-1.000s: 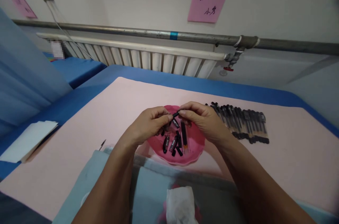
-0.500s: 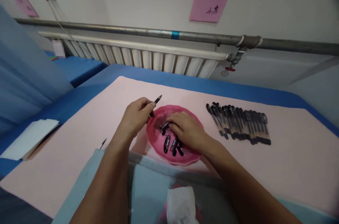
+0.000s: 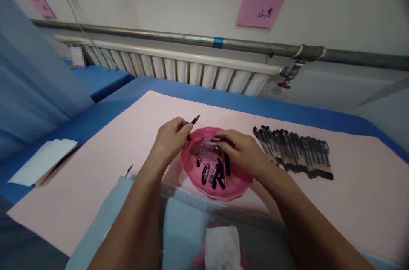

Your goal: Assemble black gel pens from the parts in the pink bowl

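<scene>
My left hand is closed around a black pen part whose pointed tip sticks up and to the right, just left of a pink plate. My right hand hovers over the plate and pinches a small black and silver piece between thumb and fingers. Several short black pen pieces lie in the plate. A row of several finished black pens lies to the right on the pink table cover.
A white radiator and a metal pipe run along the wall behind the blue table edge. White paper lies far left. A loose thin pen refill rests near the blue cloth on my lap, with a crumpled tissue.
The hands, joined over the plate a second ago, have parted. My left hand kept the pointed part and drew left; my right hand dipped into the plate and lifted a small piece.
</scene>
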`<state>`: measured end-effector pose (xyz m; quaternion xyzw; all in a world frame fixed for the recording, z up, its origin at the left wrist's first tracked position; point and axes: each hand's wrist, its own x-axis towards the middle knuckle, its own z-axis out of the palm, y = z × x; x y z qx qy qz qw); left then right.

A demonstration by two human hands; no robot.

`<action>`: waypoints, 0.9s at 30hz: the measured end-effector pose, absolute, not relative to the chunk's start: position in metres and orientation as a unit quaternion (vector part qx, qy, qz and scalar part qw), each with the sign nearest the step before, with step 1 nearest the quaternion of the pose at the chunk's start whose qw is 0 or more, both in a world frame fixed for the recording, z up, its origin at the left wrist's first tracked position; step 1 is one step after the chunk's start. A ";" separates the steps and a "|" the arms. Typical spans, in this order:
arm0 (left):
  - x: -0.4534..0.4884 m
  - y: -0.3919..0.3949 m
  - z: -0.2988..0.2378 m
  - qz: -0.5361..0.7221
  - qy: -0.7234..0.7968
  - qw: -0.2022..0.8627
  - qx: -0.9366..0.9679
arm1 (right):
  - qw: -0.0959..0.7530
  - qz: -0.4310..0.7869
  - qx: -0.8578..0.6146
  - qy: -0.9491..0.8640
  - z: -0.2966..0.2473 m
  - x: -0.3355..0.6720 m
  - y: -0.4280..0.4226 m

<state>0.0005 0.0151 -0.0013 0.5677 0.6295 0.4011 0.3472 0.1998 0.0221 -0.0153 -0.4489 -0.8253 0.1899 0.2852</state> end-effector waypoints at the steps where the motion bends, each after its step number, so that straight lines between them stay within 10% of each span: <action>1: 0.001 0.015 -0.001 0.400 0.630 0.347 0.568 | 0.298 0.192 -0.461 -0.814 -0.013 0.201 0.022; 9: 0.002 0.014 -0.003 0.393 0.632 0.330 0.580 | 0.308 0.299 -0.452 -0.782 -0.017 0.197 0.021; 21: 0.010 0.013 -0.003 0.352 0.641 0.307 0.609 | 0.119 0.093 -0.515 -0.844 -0.033 0.188 0.018; 27: 0.011 0.011 0.002 0.341 0.648 0.306 0.608 | 0.303 0.250 -0.546 -0.740 -0.024 0.193 0.023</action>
